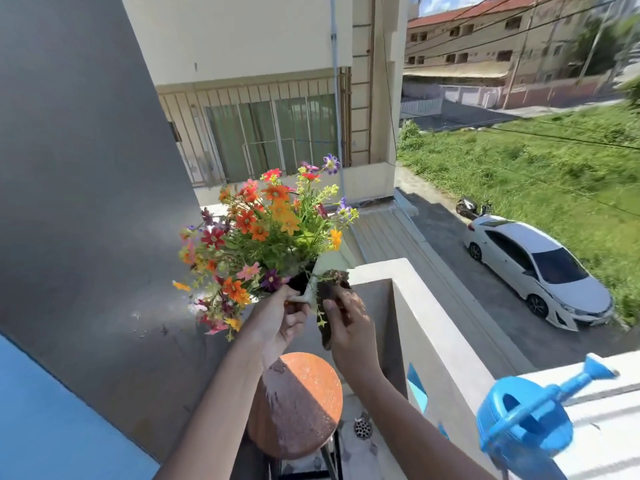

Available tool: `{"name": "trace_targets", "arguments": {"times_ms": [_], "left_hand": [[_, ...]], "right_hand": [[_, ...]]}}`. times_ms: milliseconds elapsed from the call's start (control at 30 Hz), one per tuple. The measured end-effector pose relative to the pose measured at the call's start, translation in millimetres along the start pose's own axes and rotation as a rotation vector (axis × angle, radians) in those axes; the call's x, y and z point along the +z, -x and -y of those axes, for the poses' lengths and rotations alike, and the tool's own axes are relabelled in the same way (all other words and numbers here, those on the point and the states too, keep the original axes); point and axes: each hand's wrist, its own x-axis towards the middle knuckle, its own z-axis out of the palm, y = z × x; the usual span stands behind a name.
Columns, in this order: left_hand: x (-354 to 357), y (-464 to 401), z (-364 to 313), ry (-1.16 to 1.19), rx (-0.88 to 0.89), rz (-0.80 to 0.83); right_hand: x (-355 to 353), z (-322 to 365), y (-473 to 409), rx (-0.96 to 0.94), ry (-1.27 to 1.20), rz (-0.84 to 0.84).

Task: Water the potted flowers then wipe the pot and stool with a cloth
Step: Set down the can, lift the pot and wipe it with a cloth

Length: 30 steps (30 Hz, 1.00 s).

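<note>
A bunch of colourful flowers (263,237) in a small pale pot (331,264) is held up in the air, tilted to the left, above the stool. My left hand (277,320) grips the pot's white lower part from the left. My right hand (349,323) holds a dark brown cloth (327,329) against the pot's underside and right side. The round orange stool (304,403) stands below my hands, its top partly wet and partly in shade. The blue watering can (526,420) sits on the white ledge at lower right, away from both hands.
A white balcony parapet (408,282) runs along the right, a grey wall (86,202) stands on the left. A floor drain (363,427) lies beside the stool. Far below are a street, a white car (533,268) and grass.
</note>
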Motion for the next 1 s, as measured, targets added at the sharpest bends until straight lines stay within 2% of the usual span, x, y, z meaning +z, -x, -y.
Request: {"name": "trace_targets", "arguments": {"times_ms": [100, 300, 400, 533, 600, 667, 733, 867, 1000], "left_hand": [[-0.2, 1.8, 4.3, -0.063, 0.006, 0.019], [-8.6, -3.9, 4.3, -0.265, 0.013, -0.013], [-14.1, -8.0, -5.8, -0.346, 0.028, -0.076], [-21.7, -9.2, -24.8, -0.491, 0.019, -0.110], [-24.8, -9.1, -35.5, -0.543, 0.017, -0.113], [-26.1, -8.7, -44.8, -0.589, 0.013, -0.102], [-27.3, -9.2, -50.3, -0.637, 0.005, -0.098], [-28.3, -14.7, -49.3, -0.658, 0.013, -0.092], [-30.1, -26.9, -37.1, -0.600, 0.037, -0.137]], "right_hand": [[-5.4, 13.1, -35.2, 0.021, -0.055, -0.080], [-27.2, 15.4, -82.9, 0.054, -0.119, -0.132], [-41.1, 9.0, -98.9, 0.140, -0.060, -0.034], [-62.7, -0.6, -110.2, 0.092, 0.074, 0.117], [-78.1, 0.4, -104.8, 0.279, 0.133, 0.239], [-79.5, 1.3, -106.7, 0.418, -0.001, 0.316], [-80.8, 18.6, -109.9, 0.477, -0.105, 0.343], [-78.2, 25.6, -113.6, 0.515, -0.084, 0.416], [-63.9, 23.1, -108.4, 0.528, -0.200, 0.267]]}}
